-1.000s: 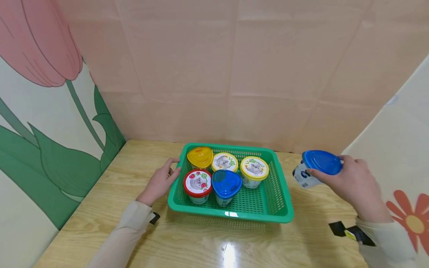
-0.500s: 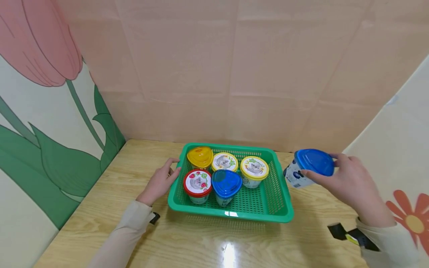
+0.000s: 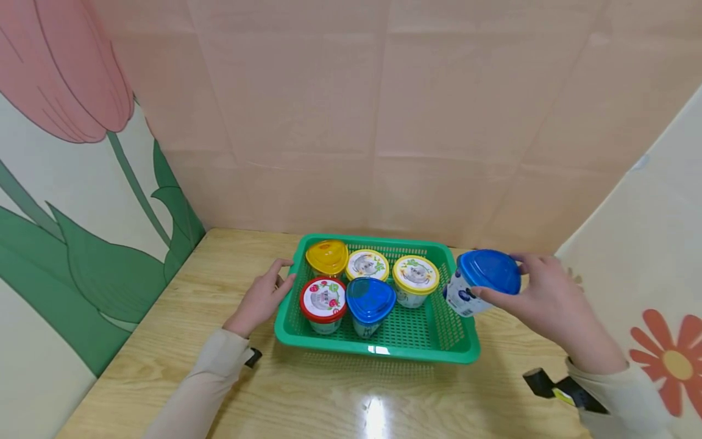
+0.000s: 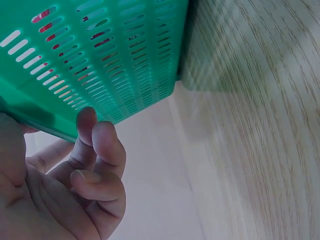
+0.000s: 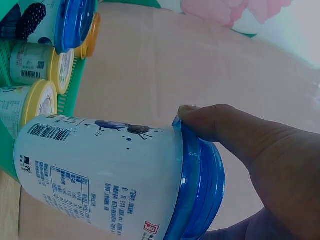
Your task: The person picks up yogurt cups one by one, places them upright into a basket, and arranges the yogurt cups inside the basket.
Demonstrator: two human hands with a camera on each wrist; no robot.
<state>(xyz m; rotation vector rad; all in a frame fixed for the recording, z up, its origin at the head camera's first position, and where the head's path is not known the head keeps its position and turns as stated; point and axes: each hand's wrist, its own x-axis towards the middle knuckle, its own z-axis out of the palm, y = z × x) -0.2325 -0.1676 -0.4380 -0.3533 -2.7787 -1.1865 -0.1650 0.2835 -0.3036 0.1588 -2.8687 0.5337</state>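
Note:
My right hand (image 3: 554,305) grips a white yogurt cup (image 3: 466,296) by its blue lid, thumb on the near side. It hangs tilted over the right rim of the green plastic basket (image 3: 378,349). In the right wrist view the yogurt cup (image 5: 100,175) shows printed text and berry drawings. At the basket's left rim, my left hand (image 3: 262,300) holds the edge with thumb and curled fingers; the left wrist view shows the fingers (image 4: 107,145) by the outer wall. Inside stand a blue-lidded cup (image 3: 371,300), a red-lidded cup (image 3: 323,300) and several yellow-lidded cups (image 3: 415,275).
The basket stands on a wooden table (image 3: 307,402), its bare floor showing at the front right. A pinkish backdrop (image 3: 384,122) rises behind the table. Flower-printed panels (image 3: 666,244) flank both sides.
My right hand has carried the blue-lidded yogurt cup leftward, from beside the basket to over its right rim. The left hand and the other cups have stayed in place.

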